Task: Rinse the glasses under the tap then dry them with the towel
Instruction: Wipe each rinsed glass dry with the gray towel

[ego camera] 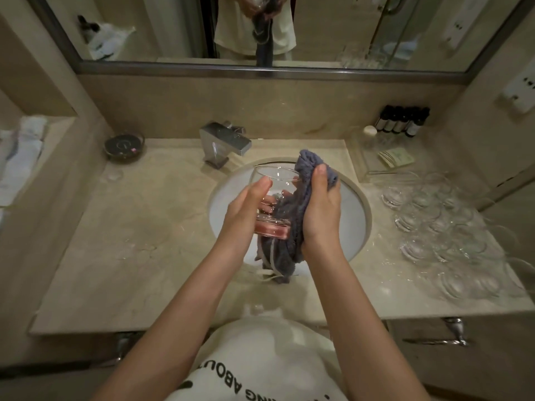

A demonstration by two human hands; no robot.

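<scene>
Over the white sink basin point(354, 215) I hold a clear drinking glass point(275, 180) tilted with its mouth pointing away from me. My left hand point(246, 209) grips its left side. My right hand point(321, 209) presses a blue-grey towel point(289, 215) against the right side of the glass, and the towel's end hangs down below with white cords. The chrome tap point(224, 141) stands behind the basin with no water running. Several clear glasses point(434, 224) lie grouped on the counter to the right.
A dark round dish point(124, 146) sits at the back left of the marble counter point(139, 227). Small dark bottles point(402, 121) and a clear tray with sachets point(396, 159) stand at the back right. A mirror point(318, 33) covers the wall behind.
</scene>
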